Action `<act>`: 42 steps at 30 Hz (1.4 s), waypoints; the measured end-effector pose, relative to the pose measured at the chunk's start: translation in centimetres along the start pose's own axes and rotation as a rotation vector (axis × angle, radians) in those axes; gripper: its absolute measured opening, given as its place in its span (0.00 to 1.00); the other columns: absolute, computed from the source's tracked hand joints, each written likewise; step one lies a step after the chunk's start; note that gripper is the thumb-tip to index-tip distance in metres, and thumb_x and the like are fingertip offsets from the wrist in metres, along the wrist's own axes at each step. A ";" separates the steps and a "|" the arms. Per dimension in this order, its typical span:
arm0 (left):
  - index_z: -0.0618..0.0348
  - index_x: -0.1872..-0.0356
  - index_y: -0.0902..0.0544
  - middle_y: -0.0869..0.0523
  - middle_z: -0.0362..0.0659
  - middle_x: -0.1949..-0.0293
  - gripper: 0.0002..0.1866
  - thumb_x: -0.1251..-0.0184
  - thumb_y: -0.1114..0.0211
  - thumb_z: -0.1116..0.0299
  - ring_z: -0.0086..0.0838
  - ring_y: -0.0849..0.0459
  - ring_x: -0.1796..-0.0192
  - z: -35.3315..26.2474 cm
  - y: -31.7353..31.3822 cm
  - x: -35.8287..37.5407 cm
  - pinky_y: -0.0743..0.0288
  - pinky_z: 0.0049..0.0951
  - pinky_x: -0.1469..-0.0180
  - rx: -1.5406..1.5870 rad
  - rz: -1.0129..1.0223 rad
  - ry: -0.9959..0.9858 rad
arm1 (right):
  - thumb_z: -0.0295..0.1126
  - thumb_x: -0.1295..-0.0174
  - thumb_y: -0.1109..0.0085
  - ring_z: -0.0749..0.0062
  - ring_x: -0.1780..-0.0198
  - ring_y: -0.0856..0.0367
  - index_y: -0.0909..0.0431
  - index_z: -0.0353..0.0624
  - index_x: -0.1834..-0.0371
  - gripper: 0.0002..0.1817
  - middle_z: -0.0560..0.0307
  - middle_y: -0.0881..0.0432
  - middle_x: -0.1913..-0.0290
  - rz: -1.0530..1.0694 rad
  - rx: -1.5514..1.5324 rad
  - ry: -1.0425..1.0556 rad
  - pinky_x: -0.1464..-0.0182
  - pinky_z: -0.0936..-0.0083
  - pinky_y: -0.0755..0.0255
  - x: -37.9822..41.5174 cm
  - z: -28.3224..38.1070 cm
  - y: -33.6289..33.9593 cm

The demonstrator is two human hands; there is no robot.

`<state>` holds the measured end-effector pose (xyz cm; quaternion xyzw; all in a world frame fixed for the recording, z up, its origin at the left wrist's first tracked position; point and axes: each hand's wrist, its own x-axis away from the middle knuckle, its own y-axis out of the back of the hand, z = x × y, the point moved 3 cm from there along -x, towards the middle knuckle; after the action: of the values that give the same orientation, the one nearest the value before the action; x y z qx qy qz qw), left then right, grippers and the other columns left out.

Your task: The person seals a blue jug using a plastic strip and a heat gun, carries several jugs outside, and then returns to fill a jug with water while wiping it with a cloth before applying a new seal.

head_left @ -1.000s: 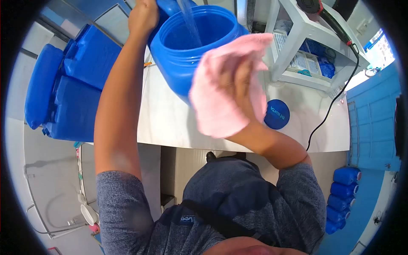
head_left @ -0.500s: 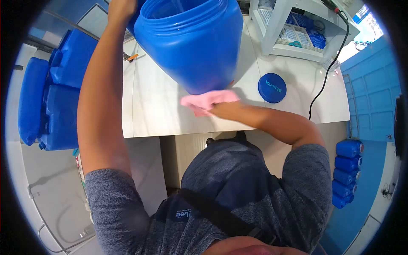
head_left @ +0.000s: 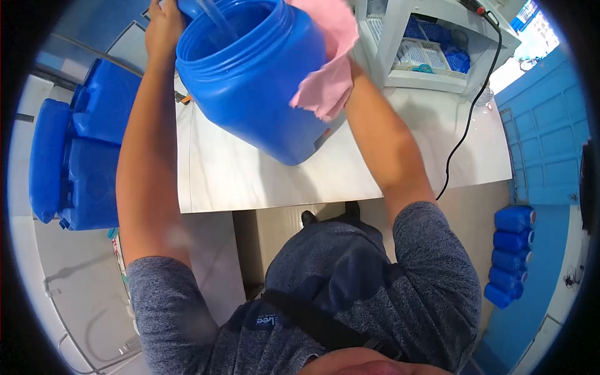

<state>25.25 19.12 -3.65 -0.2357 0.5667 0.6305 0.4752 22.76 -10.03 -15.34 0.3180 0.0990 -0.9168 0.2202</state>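
Note:
A large blue plastic jug [head_left: 256, 100] with a threaded, uncapped mouth leans over the white counter, its lower edge on the surface. My left hand [head_left: 164, 30], partly cut off by the top edge, is closed on the jug's far left side beside the mouth. A clear tube or stream [head_left: 215, 15] runs down into the opening. Against the jug's right side, my right hand presses a pink cloth [head_left: 328, 90]; the cloth covers most of that hand.
A white shelf unit [head_left: 400, 78] with baskets stands at the back right, a black cable [head_left: 459, 137] hanging before it. An orange-tipped item [head_left: 184, 99] lies left of the jug. Blue jerrycans [head_left: 94, 181] stand at left; several blue containers [head_left: 509, 256] are stacked at right.
My right hand has moved the cloth from the jug's bottom edge up to its right side. The jug has shifted left and toward me. My right forearm now covers the blue lid's spot.

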 end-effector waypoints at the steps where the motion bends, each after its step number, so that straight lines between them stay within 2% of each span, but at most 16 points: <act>1: 0.58 0.46 0.24 0.22 0.66 0.40 0.18 0.29 0.45 0.58 0.63 0.17 0.47 0.4 -0.2 0.1 0.21 0.51 0.46 -0.015 0.034 0.026 | 0.43 0.30 0.43 0.47 0.32 0.29 0.40 0.32 0.26 0.36 0.38 0.30 0.32 0.010 0.066 -0.026 0.31 0.59 0.33 1.7 -2.0 0.0; 6: 0.58 0.47 0.24 0.21 0.66 0.46 0.17 0.31 0.42 0.60 0.65 0.17 0.51 0.8 0.1 0.5 0.20 0.53 0.51 -0.129 0.246 0.247 | 0.42 0.28 0.45 0.51 0.34 0.27 0.38 0.34 0.27 0.32 0.41 0.27 0.35 0.163 0.223 -0.283 0.32 0.61 0.32 7.5 -5.9 0.0; 8: 0.58 0.48 0.24 0.21 0.65 0.50 0.16 0.32 0.41 0.61 0.64 0.17 0.54 0.9 -0.1 0.9 0.20 0.54 0.53 -0.107 0.208 0.260 | 0.42 0.28 0.46 0.53 0.34 0.26 0.37 0.34 0.27 0.31 0.43 0.26 0.36 0.206 0.304 -0.249 0.32 0.62 0.31 6.3 -3.7 0.3; 10: 0.58 0.44 0.24 0.21 0.66 0.47 0.20 0.28 0.46 0.55 0.65 0.17 0.51 2.7 -1.6 0.6 0.22 0.54 0.50 0.002 0.193 0.539 | 0.41 0.27 0.47 0.55 0.35 0.25 0.36 0.35 0.28 0.30 0.44 0.25 0.37 0.240 0.445 -0.133 0.33 0.63 0.31 2.6 -0.2 0.1; 11: 0.63 0.39 0.26 0.20 0.67 0.44 0.29 0.28 0.52 0.48 0.63 0.19 0.45 1.7 -0.8 0.5 0.26 0.51 0.42 0.108 0.190 0.653 | 0.41 0.27 0.48 0.56 0.35 0.25 0.36 0.35 0.28 0.29 0.45 0.24 0.37 0.265 0.537 -0.066 0.33 0.63 0.31 0.1 1.7 -0.2; 13: 0.66 0.32 0.29 0.18 0.69 0.44 0.39 0.28 0.57 0.40 0.62 0.20 0.39 -0.7 1.2 -0.1 0.30 0.48 0.35 0.255 0.180 0.823 | 0.41 0.26 0.48 0.57 0.36 0.24 0.35 0.36 0.28 0.28 0.47 0.23 0.38 0.346 0.825 0.023 0.33 0.64 0.30 -5.1 5.2 -1.5; 15: 0.65 0.31 0.30 0.18 0.69 0.45 0.39 0.28 0.57 0.40 0.62 0.20 0.39 -1.0 1.5 -0.2 0.30 0.48 0.35 0.249 0.195 0.841 | 0.41 0.25 0.49 0.59 0.37 0.23 0.34 0.37 0.29 0.27 0.48 0.22 0.39 0.651 1.537 -0.156 0.34 0.65 0.30 -9.4 10.9 -4.9; 18: 0.64 0.29 0.32 0.17 0.69 0.46 0.40 0.28 0.57 0.40 0.62 0.20 0.39 -0.8 1.5 -0.5 0.30 0.48 0.35 0.251 0.214 0.848 | 0.41 0.25 0.49 0.60 0.34 0.26 0.34 0.39 0.28 0.27 0.49 0.24 0.37 0.470 0.943 0.300 0.32 0.65 0.33 -17.1 3.1 -6.5; 24: 0.64 0.27 0.34 0.17 0.69 0.46 0.40 0.29 0.59 0.40 0.62 0.21 0.39 -1.5 2.0 -0.6 0.30 0.48 0.34 0.243 0.225 0.884 | 0.42 0.25 0.48 0.61 0.28 0.32 0.34 0.45 0.26 0.27 0.50 0.28 0.31 0.438 0.634 0.387 0.27 0.64 0.39 -19.8 -2.5 -7.1; 28: 0.63 0.28 0.33 0.18 0.69 0.45 0.40 0.30 0.59 0.40 0.62 0.20 0.39 -0.6 1.2 -0.1 0.31 0.48 0.34 0.254 0.209 0.845 | 0.42 0.24 0.48 0.62 0.24 0.35 0.33 0.49 0.25 0.27 0.51 0.30 0.27 0.320 0.404 0.273 0.24 0.64 0.43 -14.2 -4.1 -3.9; 32: 0.63 0.28 0.32 0.19 0.69 0.42 0.40 0.30 0.58 0.40 0.62 0.21 0.38 -0.4 1.0 -0.2 0.31 0.48 0.33 0.228 0.228 0.855 | 0.44 0.20 0.55 0.69 0.25 0.38 0.38 0.54 0.22 0.27 0.59 0.37 0.23 0.251 -0.050 -0.371 0.23 0.69 0.48 -5.0 -1.8 -0.9; 33: 0.63 0.28 0.32 0.20 0.68 0.41 0.40 0.30 0.58 0.40 0.61 0.22 0.37 -0.1 0.7 -0.2 0.31 0.47 0.33 0.253 0.210 0.849 | 0.44 0.20 0.55 0.69 0.25 0.38 0.38 0.54 0.22 0.27 0.59 0.37 0.23 0.240 -0.048 -0.377 0.23 0.69 0.48 -3.0 0.6 -1.3; 35: 0.63 0.31 0.29 0.22 0.66 0.38 0.38 0.27 0.60 0.40 0.58 0.23 0.34 -0.1 0.6 0.1 0.32 0.44 0.34 0.307 0.185 0.826 | 0.27 0.24 0.57 0.69 0.34 0.26 0.38 0.46 0.24 0.25 0.55 0.26 0.34 -0.007 -0.277 -0.371 0.32 0.75 0.32 0.3 6.1 -2.0; 36: 0.63 0.31 0.29 0.22 0.66 0.38 0.38 0.27 0.60 0.40 0.58 0.23 0.34 -0.6 0.8 0.0 0.32 0.44 0.34 0.311 0.191 0.822 | 0.28 0.25 0.56 0.68 0.35 0.25 0.37 0.47 0.24 0.25 0.54 0.25 0.34 -0.092 -0.316 -0.320 0.34 0.74 0.31 1.2 7.8 -2.5; 38: 0.66 0.27 0.35 0.21 0.67 0.39 0.43 0.30 0.57 0.38 0.59 0.23 0.34 -1.2 1.8 -0.1 0.33 0.44 0.31 0.298 0.161 0.848 | 0.30 0.27 0.54 0.65 0.37 0.25 0.36 0.48 0.25 0.26 0.54 0.25 0.35 -0.184 -0.109 -0.151 0.37 0.72 0.30 2.2 9.8 -3.9; 42: 0.68 0.25 0.39 0.22 0.67 0.37 0.46 0.29 0.57 0.36 0.56 0.25 0.31 0.8 0.5 0.3 0.36 0.42 0.29 0.243 0.151 0.697 | 0.34 0.31 0.50 0.61 0.41 0.25 0.32 0.51 0.26 0.28 0.52 0.25 0.36 -0.153 1.013 0.219 0.43 0.68 0.28 6.3 13.0 -9.8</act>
<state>24.87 20.00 -3.48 -0.3355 0.7808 0.4739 0.2307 6.76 -7.72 -8.72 0.4705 -0.3115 -0.8246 -0.0406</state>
